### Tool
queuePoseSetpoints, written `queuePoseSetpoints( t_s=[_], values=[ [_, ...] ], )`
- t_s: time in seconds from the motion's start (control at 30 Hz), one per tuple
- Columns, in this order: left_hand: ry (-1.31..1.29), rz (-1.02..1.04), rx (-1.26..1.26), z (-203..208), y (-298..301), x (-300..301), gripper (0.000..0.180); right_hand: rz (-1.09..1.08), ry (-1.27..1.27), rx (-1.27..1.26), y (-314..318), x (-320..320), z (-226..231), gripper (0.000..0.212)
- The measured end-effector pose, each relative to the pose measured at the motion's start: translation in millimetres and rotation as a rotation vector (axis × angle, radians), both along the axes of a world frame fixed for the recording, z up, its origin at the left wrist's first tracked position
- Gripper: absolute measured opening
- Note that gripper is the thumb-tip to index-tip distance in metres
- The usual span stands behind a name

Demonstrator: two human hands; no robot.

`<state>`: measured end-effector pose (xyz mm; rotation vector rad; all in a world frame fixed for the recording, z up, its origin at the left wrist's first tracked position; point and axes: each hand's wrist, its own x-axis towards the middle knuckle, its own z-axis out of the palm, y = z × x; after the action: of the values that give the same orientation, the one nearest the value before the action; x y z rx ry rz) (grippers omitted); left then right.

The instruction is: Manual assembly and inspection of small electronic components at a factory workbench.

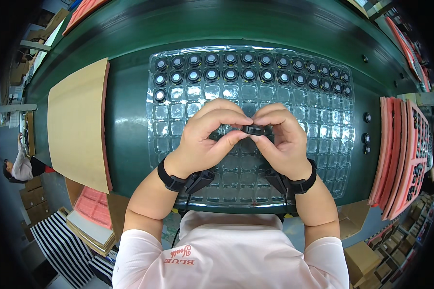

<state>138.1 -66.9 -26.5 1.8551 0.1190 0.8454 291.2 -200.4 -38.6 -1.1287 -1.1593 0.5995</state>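
Observation:
A small round black part (253, 129) with a ribbed-looking rim is pinched between the fingertips of both hands. My left hand (208, 130) holds its left side with thumb and forefinger, and my right hand (285, 135) grips the right side the same way. Both hands are over a clear plastic tray (160, 145) with rows of square pockets. Similar black round parts (230, 74) with pale grey centres fill the two far rows. One more such part (160, 95) sits at the left end of the third row. My forearms and hands hide some pockets.
The tray lies on a green work surface (126, 120). To the left is a tan board (77, 127) with a pink edge; at right stand stacked pink foam sheets (386, 144). Several loose black parts (367, 117) lie right of the tray. Another person (22, 166) is far left.

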Motion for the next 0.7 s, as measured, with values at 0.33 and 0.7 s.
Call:
queuePoseSetpoints(
  t_s=[0.33,0.7],
  values=[
    [0.162,-0.140,-0.100,-4.1,-0.3,-5.5,0.034,-0.057,-0.196,0.019,1.4,1.3,8.1,0.030],
    [0.237,-0.396,-0.437,-2.7,4.9,-10.0,0.041,0.030,-0.212,-0.070,0.4,-0.1,10.2,0.026]
  ],
)
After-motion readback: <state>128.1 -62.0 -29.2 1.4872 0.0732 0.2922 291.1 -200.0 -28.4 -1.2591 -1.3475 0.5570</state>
